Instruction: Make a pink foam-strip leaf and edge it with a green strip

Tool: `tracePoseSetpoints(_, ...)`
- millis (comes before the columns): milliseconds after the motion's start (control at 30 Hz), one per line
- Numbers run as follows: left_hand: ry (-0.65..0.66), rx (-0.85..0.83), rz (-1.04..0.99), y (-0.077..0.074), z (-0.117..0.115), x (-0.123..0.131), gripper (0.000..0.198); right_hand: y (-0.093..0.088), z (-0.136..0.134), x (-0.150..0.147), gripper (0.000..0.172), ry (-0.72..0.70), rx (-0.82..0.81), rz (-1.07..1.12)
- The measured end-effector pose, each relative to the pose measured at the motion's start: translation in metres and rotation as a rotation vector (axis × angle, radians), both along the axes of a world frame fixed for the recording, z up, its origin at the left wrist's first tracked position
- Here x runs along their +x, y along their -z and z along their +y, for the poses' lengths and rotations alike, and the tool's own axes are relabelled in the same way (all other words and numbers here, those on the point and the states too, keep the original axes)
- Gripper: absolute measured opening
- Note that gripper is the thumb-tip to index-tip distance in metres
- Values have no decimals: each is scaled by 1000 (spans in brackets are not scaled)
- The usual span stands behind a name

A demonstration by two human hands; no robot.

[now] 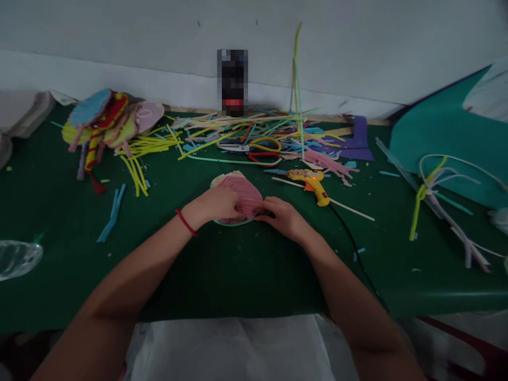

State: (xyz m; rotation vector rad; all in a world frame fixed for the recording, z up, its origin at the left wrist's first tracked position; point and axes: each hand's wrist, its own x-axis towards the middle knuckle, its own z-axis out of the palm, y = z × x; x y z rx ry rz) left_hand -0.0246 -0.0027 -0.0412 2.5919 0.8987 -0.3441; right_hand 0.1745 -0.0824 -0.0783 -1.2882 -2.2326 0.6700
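Observation:
A pink foam sole-shaped piece (243, 191) covered in pink strips lies on the green table (238, 264) in front of me. My left hand (216, 207) rests on its near left side with fingers pressed down on it. My right hand (283, 217) sits at its right edge, fingers curled and pinching the rim. A red cord circles my left wrist.
A yellow glue gun (311, 182) with a black cable lies just right of the piece. A heap of coloured foam strips (254, 135) and red scissors (264, 157) lie behind. Finished foam pieces (107, 119) are stacked far left; a teal sheet (440, 143) lies right.

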Motion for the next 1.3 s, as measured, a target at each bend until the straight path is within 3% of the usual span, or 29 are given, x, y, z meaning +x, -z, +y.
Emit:
tracePoseSetpoints(500, -6, -44, 8, 0, 2, -1, 44, 4, 5, -1, 5, -4, 32, 17)
tracePoseSetpoints(733, -55, 57, -38, 3, -4, 3, 55, 4, 5, 0, 4, -2, 30, 8)
tracePoseSetpoints(900, -82, 50, 66, 2, -7, 8, 56, 2, 4, -1, 6, -2, 30, 12)
tracePoseSetpoints(1300, -67, 63, 17, 6, -4, 6, 58, 2, 4, 6, 8, -14, -14, 67)
